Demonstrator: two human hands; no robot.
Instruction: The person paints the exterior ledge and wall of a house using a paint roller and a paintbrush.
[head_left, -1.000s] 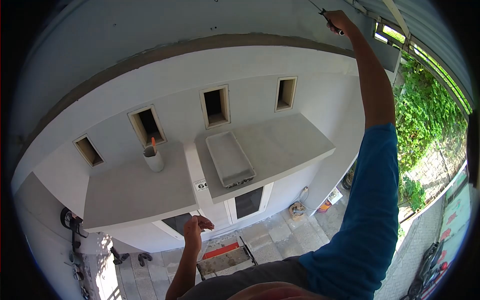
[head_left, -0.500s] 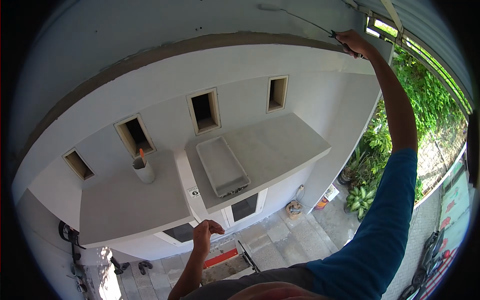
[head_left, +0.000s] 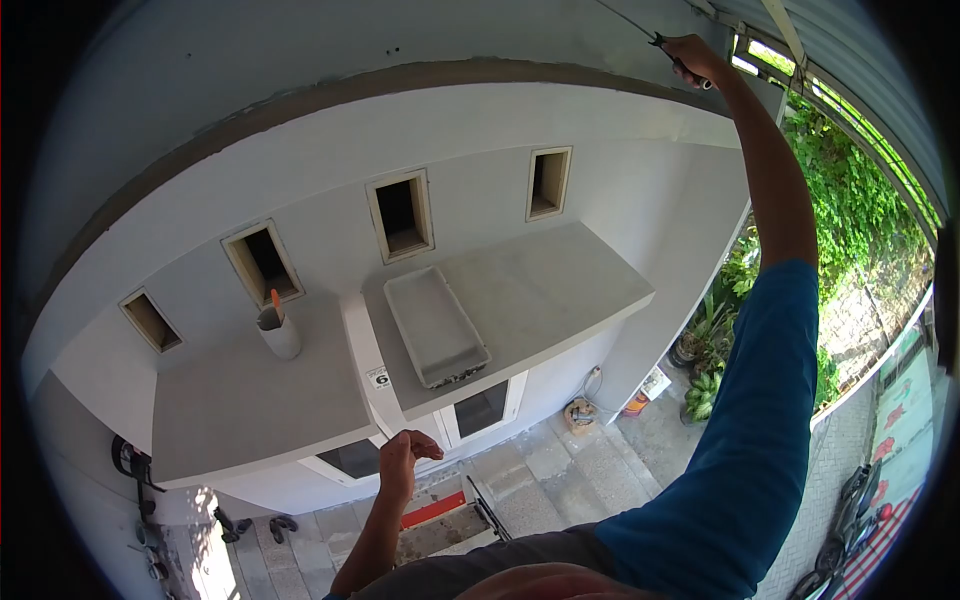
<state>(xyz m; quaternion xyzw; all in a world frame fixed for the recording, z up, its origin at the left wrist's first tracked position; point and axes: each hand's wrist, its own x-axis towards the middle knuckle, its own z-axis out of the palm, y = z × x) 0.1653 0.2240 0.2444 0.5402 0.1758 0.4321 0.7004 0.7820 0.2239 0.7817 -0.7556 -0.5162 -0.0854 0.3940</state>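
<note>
High at the upper right, my right hand [head_left: 692, 62] is closed round the dark handle of a paint roller [head_left: 628, 20]. Its thin metal rod runs up and left past the top edge, so the roller head is out of view. My left hand [head_left: 405, 458] is below the front edge of the grey ledge [head_left: 540, 270], fingers loosely bent with a gap to the thumb and nothing visible in them. On the ledge lies a white paint tray [head_left: 435, 325], smeared dark at its near end. A pale container [head_left: 280, 338] with an orange handle sticking out stands farther left.
A brown unpainted band [head_left: 420, 78] crosses the wall above several framed openings [head_left: 402, 215]. Far below are a red-edged platform [head_left: 435, 510], a bucket [head_left: 580, 416], footwear [head_left: 283, 526] and potted plants [head_left: 703, 395]. Roof beams [head_left: 785, 30] run along the upper right.
My right hand has risen slightly and moved left, carrying the roller head out past the top edge. The view has shifted a little; my left hand keeps nearly the same pose.
</note>
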